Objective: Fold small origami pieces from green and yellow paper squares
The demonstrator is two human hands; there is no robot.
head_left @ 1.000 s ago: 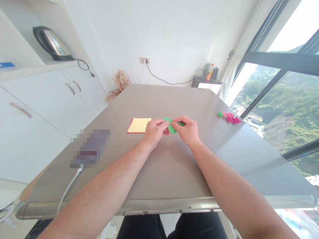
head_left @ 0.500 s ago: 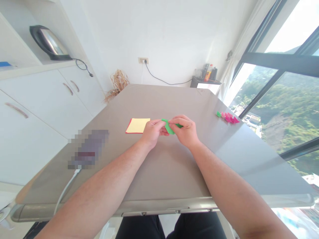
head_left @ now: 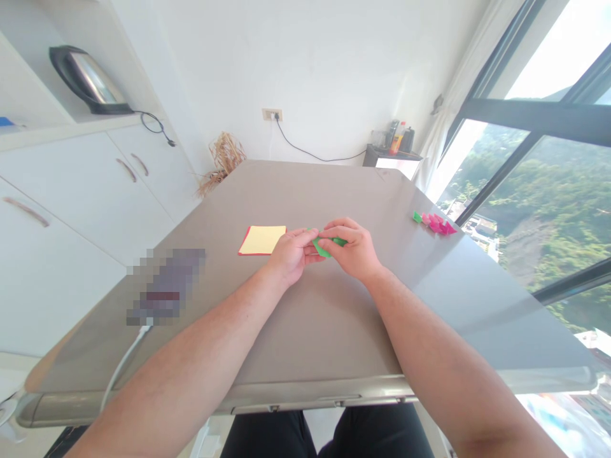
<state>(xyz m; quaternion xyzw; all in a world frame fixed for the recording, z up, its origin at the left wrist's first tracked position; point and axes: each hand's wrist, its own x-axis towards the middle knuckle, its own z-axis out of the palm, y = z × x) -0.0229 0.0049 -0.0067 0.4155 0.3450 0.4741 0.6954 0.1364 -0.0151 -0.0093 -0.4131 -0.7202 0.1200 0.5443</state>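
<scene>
A small folded piece of green paper [head_left: 323, 249] is held between both hands above the middle of the table. My left hand [head_left: 292, 252] grips its left side, thumb on top and fingers beneath. My right hand [head_left: 352, 247] pinches the right part, with thumb and fingertips on the fold. Fingers cover much of the paper, so its full shape is hidden. Just left of my left hand lies a stack of square paper [head_left: 262, 240], pale yellow on top with red edges.
Folded pink paper pieces [head_left: 439, 223] and a green one [head_left: 417, 217] lie near the table's right edge. A blurred-out dark device [head_left: 172, 283] with a white cable [head_left: 125, 362] is on the left. A kettle [head_left: 93, 79] stands on the left shelf.
My right thumb and fingers have shifted slightly left over the green paper, covering more of it. The paper now looks tilted flatter. The whole view has shifted a little.
</scene>
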